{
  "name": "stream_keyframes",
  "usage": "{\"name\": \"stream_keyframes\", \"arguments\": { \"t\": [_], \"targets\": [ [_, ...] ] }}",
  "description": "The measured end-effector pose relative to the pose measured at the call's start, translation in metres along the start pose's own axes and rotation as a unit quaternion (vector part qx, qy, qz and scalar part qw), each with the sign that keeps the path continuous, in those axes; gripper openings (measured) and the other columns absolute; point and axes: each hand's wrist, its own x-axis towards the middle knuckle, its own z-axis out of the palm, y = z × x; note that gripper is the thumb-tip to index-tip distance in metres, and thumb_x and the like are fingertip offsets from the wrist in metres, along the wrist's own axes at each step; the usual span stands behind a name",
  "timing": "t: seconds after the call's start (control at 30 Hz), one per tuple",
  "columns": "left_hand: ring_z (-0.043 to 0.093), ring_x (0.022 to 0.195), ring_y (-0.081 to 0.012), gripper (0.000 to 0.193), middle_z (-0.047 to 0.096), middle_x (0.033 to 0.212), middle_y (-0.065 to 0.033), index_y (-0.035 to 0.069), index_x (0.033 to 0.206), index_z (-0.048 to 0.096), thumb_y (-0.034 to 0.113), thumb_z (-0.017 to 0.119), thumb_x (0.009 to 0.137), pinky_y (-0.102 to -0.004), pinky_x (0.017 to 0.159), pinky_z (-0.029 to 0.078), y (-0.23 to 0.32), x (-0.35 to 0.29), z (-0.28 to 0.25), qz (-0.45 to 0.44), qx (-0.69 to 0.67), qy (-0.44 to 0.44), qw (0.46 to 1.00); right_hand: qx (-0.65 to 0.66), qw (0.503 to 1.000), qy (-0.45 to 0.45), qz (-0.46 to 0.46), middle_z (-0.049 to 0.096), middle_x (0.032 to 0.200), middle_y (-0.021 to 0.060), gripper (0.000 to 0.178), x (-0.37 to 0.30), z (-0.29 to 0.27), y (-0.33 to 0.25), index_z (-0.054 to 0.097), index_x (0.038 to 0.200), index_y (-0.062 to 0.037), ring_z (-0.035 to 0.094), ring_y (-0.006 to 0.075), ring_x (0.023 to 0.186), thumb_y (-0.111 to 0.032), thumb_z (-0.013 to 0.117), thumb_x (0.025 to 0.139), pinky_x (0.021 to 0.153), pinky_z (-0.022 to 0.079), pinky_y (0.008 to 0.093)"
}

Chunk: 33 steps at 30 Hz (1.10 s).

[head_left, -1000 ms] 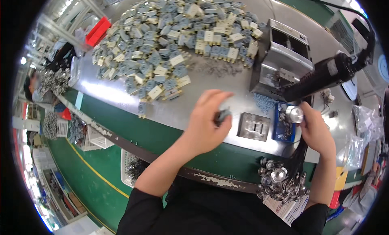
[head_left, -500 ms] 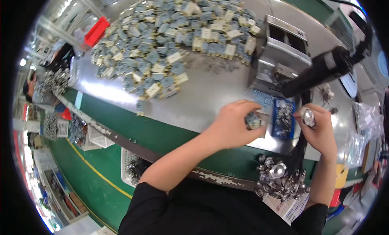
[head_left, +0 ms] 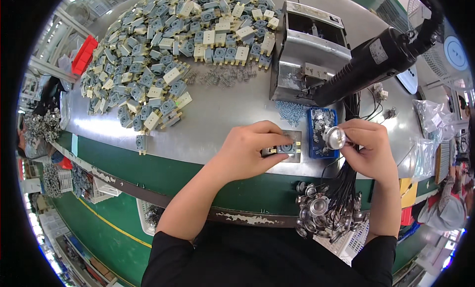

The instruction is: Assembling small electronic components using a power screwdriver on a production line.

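The left hand [head_left: 247,151] pinches 1 grey-and-cream plastic housing [head_left: 286,148] over the metal fixture plate [head_left: 297,135]; the right hand [head_left: 371,147] grips 1 round metal cup [head_left: 335,137] near the blue tray [head_left: 311,152]. The black electric screwdriver [head_left: 346,73] bears 1 illegible pale label [head_left: 379,51].

We counted two hands: one left hand [head_left: 247,151] and one right hand [head_left: 370,148]. The left had one block [head_left: 285,148], the right one cup [head_left: 335,137]. We saw one plate [head_left: 295,158], one blue tray [head_left: 311,138], one driver [head_left: 366,64], one machine [head_left: 292,52] and one red bin [head_left: 85,54]. The heaped blocks [head_left: 209,38] ran to dozens and the clustered cups [head_left: 319,206] passed ten; the springs [head_left: 217,76] and screws [head_left: 292,112] we could not count.
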Motion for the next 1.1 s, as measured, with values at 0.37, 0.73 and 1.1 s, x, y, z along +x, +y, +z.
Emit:
{"name": "stream_keyframes", "arguments": {
  "t": [0.37, 0.73, 1.1],
  "targets": [
    [0.069, 0.075, -0.018, 0.022, 0.072, 0.102, -0.0073, 0.006, 0.106, 0.08, 0.007, 0.084, 0.085, -0.031, 0.064, 0.055, -0.012, -0.006, 0.006, -0.001, -0.041, 0.071, 0.997, 0.125, 0.991, -0.024, -0.037, 0.075, 0.09, 0.0174, 0.019, 0.0, 0.0, 0.0, 0.074, 0.089, 0.0062, 0.072, 0.0271, 0.077, -0.011, 0.073, 0.082, 0.067, 0.055, 0.035],
    [0.07, 0.073, -0.0257, 0.018, 0.073, 0.087, -0.0067, 0.008, 0.098, 0.08, 0.023, 0.081, 0.088, -0.0388, 0.068, 0.055, -0.04, 0.036, -0.008, -0.13, 0.197, 0.094, 0.967, 0.248, 0.966, -0.033, 0.065, 0.075, 0.088, 0.013, 0.01, 0.001, 0.0, 0.0, 0.077, 0.092, 0.0046, 0.07, 0.0223, 0.079, -0.005, 0.073, 0.089, 0.071, 0.054, 0.033],
    [0.071, 0.078, -0.0291, 0.016, 0.073, 0.094, -0.0116, 0.007, 0.101, 0.081, 0.018, 0.079, 0.09, -0.0395, 0.073, 0.057, -0.042, 0.025, -0.013, -0.078, 0.166, 0.086, 0.979, 0.235, 0.971, 0.01, 0.042, 0.071, 0.079, 0.0119, 0.024, 0.001, 0.011, 0.002, 0.075, 0.086, 0.0043, 0.064, 0.0191, 0.07, -0.019, 0.075, 0.09, 0.061, 0.046, 0.0307]
  ]
}}
